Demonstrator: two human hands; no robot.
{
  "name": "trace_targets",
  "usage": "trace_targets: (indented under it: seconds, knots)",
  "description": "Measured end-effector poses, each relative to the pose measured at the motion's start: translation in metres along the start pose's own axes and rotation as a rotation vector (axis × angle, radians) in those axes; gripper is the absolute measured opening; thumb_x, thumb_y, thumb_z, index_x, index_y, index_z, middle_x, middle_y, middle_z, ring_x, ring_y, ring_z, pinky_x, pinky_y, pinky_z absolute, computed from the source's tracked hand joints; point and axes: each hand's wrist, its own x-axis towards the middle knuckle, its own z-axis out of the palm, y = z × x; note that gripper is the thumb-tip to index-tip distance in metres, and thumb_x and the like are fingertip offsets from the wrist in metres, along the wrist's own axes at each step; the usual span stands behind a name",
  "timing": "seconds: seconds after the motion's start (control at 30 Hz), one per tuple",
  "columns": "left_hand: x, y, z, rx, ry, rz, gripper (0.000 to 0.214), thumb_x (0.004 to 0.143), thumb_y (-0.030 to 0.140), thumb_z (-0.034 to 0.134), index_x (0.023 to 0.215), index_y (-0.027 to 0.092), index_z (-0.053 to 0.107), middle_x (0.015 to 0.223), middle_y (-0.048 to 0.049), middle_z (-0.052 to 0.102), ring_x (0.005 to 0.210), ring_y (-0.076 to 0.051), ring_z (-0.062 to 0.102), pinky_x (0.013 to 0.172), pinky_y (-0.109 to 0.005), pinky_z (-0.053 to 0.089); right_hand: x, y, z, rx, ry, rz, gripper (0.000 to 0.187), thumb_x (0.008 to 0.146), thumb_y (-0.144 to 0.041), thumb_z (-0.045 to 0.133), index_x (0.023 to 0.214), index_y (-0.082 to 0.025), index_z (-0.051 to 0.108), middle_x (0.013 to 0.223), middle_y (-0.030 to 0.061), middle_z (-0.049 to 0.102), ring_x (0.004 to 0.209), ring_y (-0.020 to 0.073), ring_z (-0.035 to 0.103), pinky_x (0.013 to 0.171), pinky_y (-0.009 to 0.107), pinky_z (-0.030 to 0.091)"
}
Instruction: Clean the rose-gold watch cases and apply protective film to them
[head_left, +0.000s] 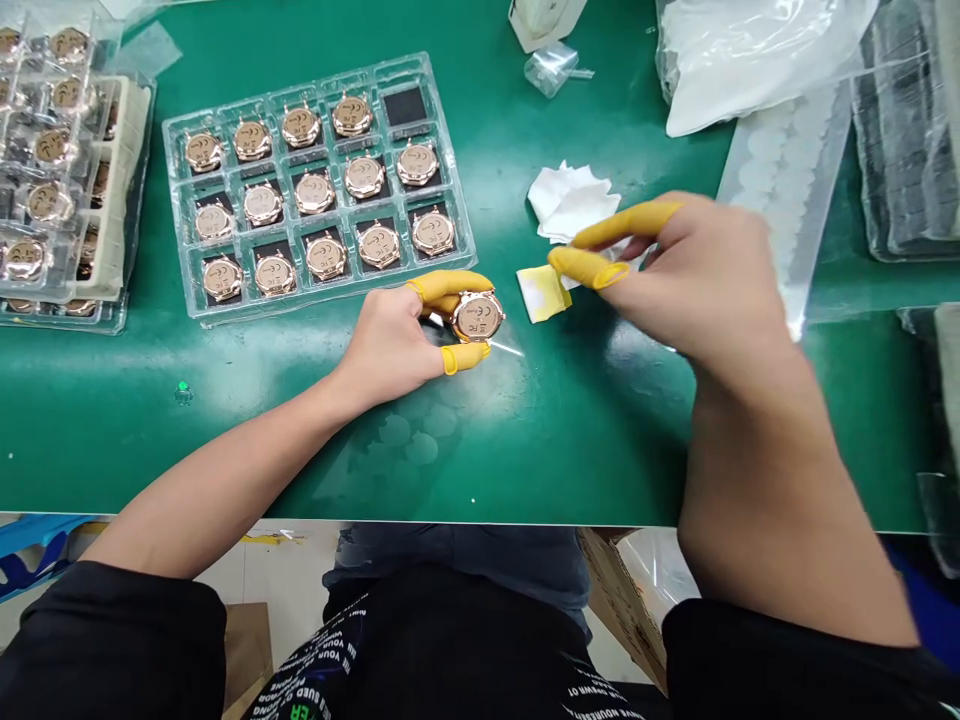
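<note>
My left hand (397,335), with yellow finger cots, pinches a rose-gold watch case (478,317) between thumb and fingers just above the green mat. My right hand (675,275), also in yellow cots, hovers to the right of it with the fingertips drawn together beside a small yellow-white square pad (543,293); whether the fingers touch the pad is unclear. A crumpled white wipe (570,200) lies behind the pad.
A clear plastic tray (450,240) with several watch cases stands at the back left; one cell (405,106) is empty. Stacked trays (67,170) of more cases sit at the far left. Plastic bags (750,50) and film sheets (795,190) lie at the right.
</note>
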Motion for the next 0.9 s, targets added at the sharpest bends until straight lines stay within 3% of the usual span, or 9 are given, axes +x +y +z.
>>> trace_targets:
  seconds: [0.17,0.33,0.5,0.6,0.7,0.8,0.9]
  knots:
    - [-0.001,0.002,0.004,-0.048,0.045,-0.023,0.052,0.066,0.017,0.087,0.117,0.019,0.079,0.099,-0.0009,0.083,0.086,-0.019,0.078,0.084,-0.034,0.066,-0.015,-0.003,0.007,-0.218,-0.088,0.038,0.014,0.075,-0.030,0.085,0.078,-0.023,0.073,0.072,0.0055,0.066,0.071,0.0226,0.058,0.077,0.041,0.044]
    - [-0.002,0.005,0.006,-0.129,0.065,-0.098,0.053,0.066,0.015,0.086,0.118,0.017,0.078,0.098,-0.0013,0.083,0.083,-0.016,0.077,0.079,-0.028,0.066,-0.024,-0.011,0.013,-0.350,-0.136,0.055,0.017,0.074,-0.018,0.070,0.091,-0.021,0.066,0.101,0.0131,0.071,0.100,0.0382,0.068,0.088,0.049,0.048]
    - [-0.002,0.006,0.006,-0.158,0.070,-0.142,0.054,0.065,0.014,0.086,0.118,0.016,0.077,0.092,-0.0011,0.081,0.080,-0.015,0.076,0.076,-0.027,0.066,-0.016,-0.010,0.012,-0.308,-0.225,0.097,0.016,0.071,-0.014,0.067,0.084,-0.022,0.064,0.094,0.0080,0.069,0.086,0.0288,0.066,0.078,0.041,0.048]
    - [-0.001,0.005,0.006,-0.148,0.071,-0.148,0.055,0.065,0.014,0.085,0.119,0.017,0.078,0.092,-0.0009,0.081,0.078,-0.015,0.075,0.073,-0.027,0.064,-0.015,-0.007,0.003,-0.252,-0.163,-0.075,0.014,0.076,-0.015,0.067,0.088,-0.020,0.070,0.091,0.0074,0.067,0.073,0.0210,0.060,0.067,0.037,0.046]
    - [-0.001,0.003,0.007,-0.147,0.062,-0.162,0.054,0.064,0.015,0.084,0.118,0.017,0.078,0.088,-0.0001,0.080,0.074,-0.014,0.073,0.069,-0.027,0.060,-0.019,-0.004,0.000,-0.159,-0.013,-0.352,0.016,0.083,-0.015,0.064,0.094,-0.020,0.074,0.090,0.0081,0.067,0.069,0.0196,0.058,0.060,0.035,0.045]
    - [-0.001,0.004,0.007,-0.139,0.058,-0.166,0.054,0.065,0.016,0.083,0.119,0.017,0.078,0.082,0.0009,0.078,0.071,-0.013,0.071,0.066,-0.026,0.057,-0.026,-0.005,0.012,-0.051,0.148,-0.691,0.028,0.085,-0.007,0.059,0.103,-0.023,0.074,0.089,0.0068,0.067,0.077,0.0208,0.062,0.065,0.035,0.047]
    - [-0.001,0.005,0.006,-0.125,0.055,-0.166,0.054,0.065,0.017,0.082,0.119,0.018,0.078,0.080,0.0012,0.078,0.072,-0.014,0.072,0.065,-0.025,0.055,-0.032,-0.008,0.033,0.001,0.224,-0.829,0.033,0.086,-0.005,0.058,0.107,-0.027,0.073,0.086,0.0040,0.064,0.080,0.0203,0.064,0.069,0.036,0.049]
